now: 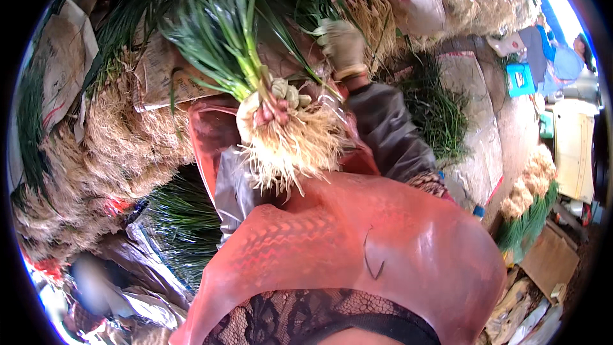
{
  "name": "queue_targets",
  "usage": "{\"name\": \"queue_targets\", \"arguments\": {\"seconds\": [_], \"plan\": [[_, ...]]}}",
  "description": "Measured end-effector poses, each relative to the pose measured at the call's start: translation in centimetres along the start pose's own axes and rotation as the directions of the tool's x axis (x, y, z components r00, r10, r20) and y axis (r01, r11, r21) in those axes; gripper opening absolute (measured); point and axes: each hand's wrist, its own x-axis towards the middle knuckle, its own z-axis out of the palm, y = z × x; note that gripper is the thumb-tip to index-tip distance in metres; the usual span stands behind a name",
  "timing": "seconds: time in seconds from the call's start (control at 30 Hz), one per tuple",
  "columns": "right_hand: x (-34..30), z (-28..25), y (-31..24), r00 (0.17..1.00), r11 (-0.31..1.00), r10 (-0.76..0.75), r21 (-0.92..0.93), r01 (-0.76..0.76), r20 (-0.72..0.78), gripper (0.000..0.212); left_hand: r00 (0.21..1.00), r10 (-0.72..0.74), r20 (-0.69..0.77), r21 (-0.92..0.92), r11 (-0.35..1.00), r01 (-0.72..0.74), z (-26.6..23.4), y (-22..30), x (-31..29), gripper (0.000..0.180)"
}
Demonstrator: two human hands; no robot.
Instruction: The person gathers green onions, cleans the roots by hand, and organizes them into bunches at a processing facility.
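A bunch of spring onions (258, 80), with long green leaves, reddish bulbs and a thick tuft of pale roots, is gripped in my left hand (290, 92). That hand wears a pale glove, and its fingers wrap round the stems just above the bulbs. The leaves point up and away, while the roots hang over my lap. Beyond and to the right, my gloved right hand (345, 45) reaches to the edge of a heap of spring onions (373, 19). Its fingers are curled among the leaves, and what they hold is hidden.
A reddish plastic apron (357, 223) covers my lap. More rooted onions (128, 128) are stacked at left, partly under sacking (172, 67). Green leaves (437, 105) lie at right beside a pale sack (472, 108). Another person (568, 61) is at far right, near a tied bundle (530, 198).
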Motion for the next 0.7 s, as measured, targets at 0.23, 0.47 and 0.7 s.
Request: {"name": "queue_targets", "arguments": {"seconds": [0.23,0.47,0.7], "plan": [[-6.8,-8.3,-0.1,0.927,0.725,0.058,-0.654,0.217,0.371,0.044,0.998,-0.023,0.051,-0.023,0.999,0.024,2.0,-0.9,-1.2,0.050],[-5.5,-6.0,0.2,0.785,0.971,0.230,-0.082,-0.225,0.575,0.019,0.967,-0.208,-0.146,0.039,0.976,0.215,2.4,-1.4,-3.0,0.039],[-4.2,-5.1,-2.4,0.466,0.789,-0.602,0.573,0.222,0.648,0.036,0.849,-0.337,-0.406,0.088,0.911,0.403,2.1,-2.2,-3.1,0.045]]}}
